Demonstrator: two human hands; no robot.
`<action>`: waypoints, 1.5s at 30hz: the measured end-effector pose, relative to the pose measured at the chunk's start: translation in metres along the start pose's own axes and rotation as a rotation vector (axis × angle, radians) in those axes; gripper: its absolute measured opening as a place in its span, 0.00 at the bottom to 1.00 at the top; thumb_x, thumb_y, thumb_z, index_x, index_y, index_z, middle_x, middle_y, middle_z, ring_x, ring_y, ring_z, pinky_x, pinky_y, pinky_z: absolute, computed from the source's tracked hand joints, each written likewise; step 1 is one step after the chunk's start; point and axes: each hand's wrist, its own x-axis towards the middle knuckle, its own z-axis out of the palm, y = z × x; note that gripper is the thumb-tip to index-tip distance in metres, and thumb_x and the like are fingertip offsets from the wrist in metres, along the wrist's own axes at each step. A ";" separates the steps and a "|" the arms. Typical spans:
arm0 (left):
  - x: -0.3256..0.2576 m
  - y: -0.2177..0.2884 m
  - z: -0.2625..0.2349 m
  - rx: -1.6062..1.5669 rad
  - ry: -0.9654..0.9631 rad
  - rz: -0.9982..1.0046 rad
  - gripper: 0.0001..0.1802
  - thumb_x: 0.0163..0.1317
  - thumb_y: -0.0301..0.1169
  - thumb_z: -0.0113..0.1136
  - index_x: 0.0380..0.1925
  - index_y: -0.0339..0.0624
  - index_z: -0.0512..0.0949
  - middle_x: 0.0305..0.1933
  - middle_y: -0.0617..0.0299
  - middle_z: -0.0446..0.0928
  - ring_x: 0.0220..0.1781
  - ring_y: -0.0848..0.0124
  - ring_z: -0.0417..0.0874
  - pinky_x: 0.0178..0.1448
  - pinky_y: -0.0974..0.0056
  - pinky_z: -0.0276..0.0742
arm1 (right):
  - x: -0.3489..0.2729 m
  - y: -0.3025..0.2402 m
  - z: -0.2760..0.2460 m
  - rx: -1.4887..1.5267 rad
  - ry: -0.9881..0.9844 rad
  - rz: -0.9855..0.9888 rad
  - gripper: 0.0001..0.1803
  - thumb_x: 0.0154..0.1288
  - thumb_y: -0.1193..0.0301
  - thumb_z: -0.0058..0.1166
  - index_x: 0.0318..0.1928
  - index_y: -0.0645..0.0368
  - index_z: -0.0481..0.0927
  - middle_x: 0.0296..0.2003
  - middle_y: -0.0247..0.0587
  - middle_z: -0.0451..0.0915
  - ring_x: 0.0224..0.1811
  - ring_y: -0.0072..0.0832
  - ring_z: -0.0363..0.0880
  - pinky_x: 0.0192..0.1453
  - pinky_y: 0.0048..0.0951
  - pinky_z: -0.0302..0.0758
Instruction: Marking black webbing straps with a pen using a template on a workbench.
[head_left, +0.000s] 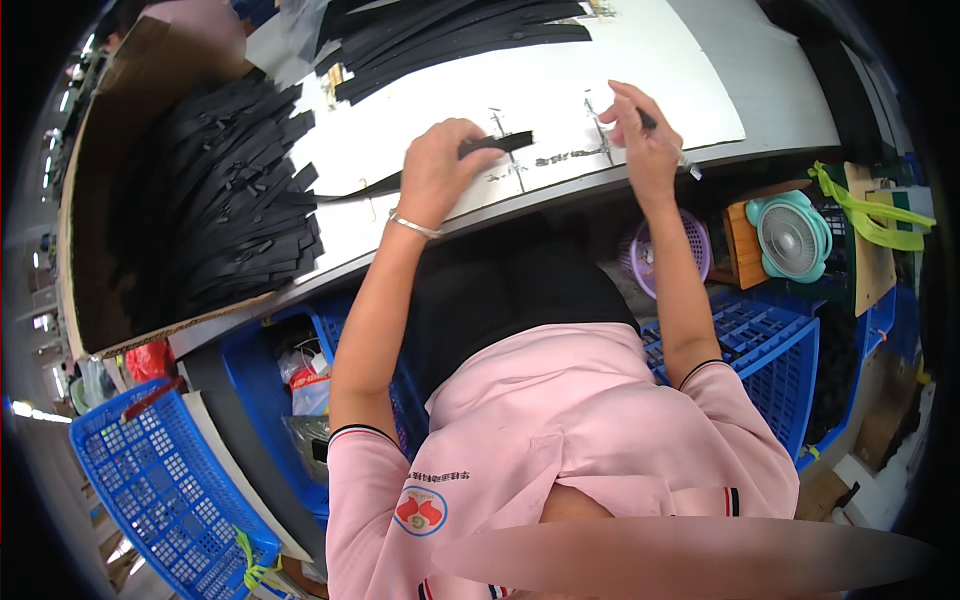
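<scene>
My left hand (436,170), with a bracelet at the wrist, is closed around a black strap (516,141). The strap's short end sticks out past the fingers over a white board (540,90), and its tail runs left toward a heap of straps. Dark hand-drawn marks (570,156) show on the board under and beside it. Over the board's right part, my right hand (648,140) has its fingers curled round a small dark thing (646,119). A pale tip (690,168) juts out by its wrist side; I cannot make out what it is.
A cardboard box (85,230) full of black straps (220,190) stands left on the table. More straps (450,40) lie across the board's far side. Below the near edge are blue crates (170,480), a purple basket (696,245) and a turquoise fan (793,235).
</scene>
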 end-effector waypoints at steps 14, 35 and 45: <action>0.004 0.025 0.035 0.027 0.168 -0.002 0.18 0.60 0.30 0.72 0.49 0.38 0.81 0.48 0.55 0.81 0.44 0.62 0.83 0.48 0.60 0.80 | -0.035 0.036 -0.027 -0.649 -0.021 -0.601 0.24 0.60 0.71 0.69 0.58 0.53 0.83 0.54 0.31 0.86 0.62 0.34 0.79 0.68 0.43 0.68; -0.121 -0.004 0.010 0.420 0.263 -0.170 0.33 0.69 0.43 0.64 0.71 0.46 0.70 0.75 0.53 0.69 0.80 0.54 0.63 0.80 0.31 0.33 | -0.030 0.052 -0.042 -0.763 0.106 -0.625 0.19 0.65 0.78 0.64 0.56 0.56 0.87 0.49 0.36 0.87 0.57 0.33 0.80 0.68 0.40 0.69; -0.113 -0.008 0.007 0.387 0.296 -0.195 0.31 0.69 0.44 0.63 0.71 0.54 0.73 0.77 0.50 0.66 0.82 0.53 0.59 0.80 0.34 0.36 | -0.033 0.016 -0.017 -0.796 0.106 -0.513 0.18 0.71 0.76 0.60 0.59 0.55 0.83 0.55 0.40 0.85 0.59 0.35 0.80 0.67 0.37 0.70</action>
